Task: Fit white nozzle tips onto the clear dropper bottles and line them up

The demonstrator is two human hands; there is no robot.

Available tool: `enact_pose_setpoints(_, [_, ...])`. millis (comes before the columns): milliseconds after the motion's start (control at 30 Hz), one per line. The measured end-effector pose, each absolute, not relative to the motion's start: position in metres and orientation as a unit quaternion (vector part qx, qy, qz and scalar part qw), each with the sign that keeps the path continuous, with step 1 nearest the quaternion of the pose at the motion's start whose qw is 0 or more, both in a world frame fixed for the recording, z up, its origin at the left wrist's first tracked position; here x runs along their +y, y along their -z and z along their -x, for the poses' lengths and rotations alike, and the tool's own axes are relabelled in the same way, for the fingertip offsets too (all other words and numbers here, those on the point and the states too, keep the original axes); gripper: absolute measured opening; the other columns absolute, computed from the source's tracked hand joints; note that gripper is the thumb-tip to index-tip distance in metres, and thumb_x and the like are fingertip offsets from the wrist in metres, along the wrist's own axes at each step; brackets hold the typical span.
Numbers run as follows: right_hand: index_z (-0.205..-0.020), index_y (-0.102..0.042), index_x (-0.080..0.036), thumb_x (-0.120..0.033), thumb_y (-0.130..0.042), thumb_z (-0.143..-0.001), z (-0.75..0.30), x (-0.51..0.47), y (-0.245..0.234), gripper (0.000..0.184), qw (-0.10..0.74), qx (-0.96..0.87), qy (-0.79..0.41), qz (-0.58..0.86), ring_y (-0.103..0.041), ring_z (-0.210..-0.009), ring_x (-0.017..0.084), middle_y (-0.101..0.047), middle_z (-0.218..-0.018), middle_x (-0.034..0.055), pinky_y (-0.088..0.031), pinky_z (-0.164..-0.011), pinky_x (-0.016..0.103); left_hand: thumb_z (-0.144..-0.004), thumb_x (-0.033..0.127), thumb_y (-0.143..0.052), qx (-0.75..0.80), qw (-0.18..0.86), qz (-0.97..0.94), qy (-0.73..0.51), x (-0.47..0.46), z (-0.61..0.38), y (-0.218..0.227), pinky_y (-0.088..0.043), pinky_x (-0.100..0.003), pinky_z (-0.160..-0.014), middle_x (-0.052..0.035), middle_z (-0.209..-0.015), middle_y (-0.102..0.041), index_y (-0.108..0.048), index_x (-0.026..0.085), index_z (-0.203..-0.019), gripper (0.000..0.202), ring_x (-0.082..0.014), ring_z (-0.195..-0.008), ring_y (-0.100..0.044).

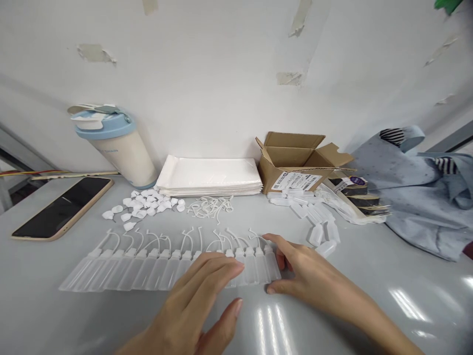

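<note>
Slim, frosted plastic bottles (146, 272) with thin, curving strands (200, 239) line up at seven o'clock. Left hand (197, 305), six o'clock: digits apart. Right hand (301, 268), five o'clock, brackets the row's end, digits apart.

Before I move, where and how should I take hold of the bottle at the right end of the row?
Grip the end bottle by its wide body, probably best with your right hand from the right: a neighbouring bottle crowds its left side, and none sits against its right. Its narrow neck points toward the wall, leaving the wider body nearer you.
</note>
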State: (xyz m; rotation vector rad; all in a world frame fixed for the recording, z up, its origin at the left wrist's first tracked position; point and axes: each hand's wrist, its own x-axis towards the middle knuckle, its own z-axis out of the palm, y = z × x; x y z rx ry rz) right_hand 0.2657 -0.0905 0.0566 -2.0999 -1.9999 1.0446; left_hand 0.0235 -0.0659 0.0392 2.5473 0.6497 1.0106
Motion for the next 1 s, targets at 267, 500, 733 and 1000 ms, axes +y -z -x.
enact_pose_setpoints(267, [-0.144,-0.039,-0.022,-0.031,-0.072,-0.075,-0.265,-0.09,-0.056,0.077,0.033,-0.653,-0.336,0.678,-0.06,-0.085,0.028,-0.065,-0.089,0.0062,-0.042,-0.075,0.036,-0.089,0.008,-0.05,0.234,0.157,-0.891,-0.355,-0.067,-0.023,-0.038,-0.054,-0.039,-0.093,-0.0103,-0.11,-0.068,-0.05,0.014,-0.123,0.034,-0.0222,-0.106,-0.062])
enact_pose_setpoints(500, [-0.142,-0.04,-0.023,-0.031,-0.071,-0.076,-0.265,-0.089,-0.057,0.074,0.032,-0.651,-0.334,0.681,-0.06,-0.084,0.027,-0.065,-0.088,0.0056,-0.043,-0.074,0.036,-0.088,0.007,-0.05,0.231,0.16,-0.887,-0.366,-0.066,-0.025,-0.04,-0.054,-0.036,-0.093,-0.0092,-0.108,-0.068,-0.05,0.014,-0.122,0.034,-0.0215,-0.105,-0.063])
enact_pose_setpoints(733, [-0.143,-0.039,-0.022,-0.031,-0.073,-0.074,-0.268,-0.091,-0.056,0.077,0.037,-0.651,-0.345,0.675,-0.06,-0.084,0.026,-0.064,-0.089,0.0049,-0.044,-0.075,0.037,-0.089,0.007,-0.049,0.236,0.159,-0.888,-0.361,-0.064,-0.025,-0.04,-0.054,-0.035,-0.091,-0.0108,-0.109,-0.066,-0.051,0.012,-0.122,0.033,-0.0215,-0.106,-0.061])
enact_pose_setpoints(1000, [-0.143,-0.036,-0.034,-0.048,-0.075,-0.071,-0.31,-0.096,-0.067,0.082,0.106,-0.638,-0.299,0.702,-0.056,-0.101,0.028,-0.055,-0.125,0.0077,-0.049,-0.085,0.04,-0.094,0.016,-0.048,0.328,0.046,-0.861,-0.385,-0.025,-0.014,-0.037,-0.052,-0.043,-0.091,-0.0086,-0.108,-0.065,-0.053,0.018,-0.119,0.026,-0.0238,-0.104,-0.059])
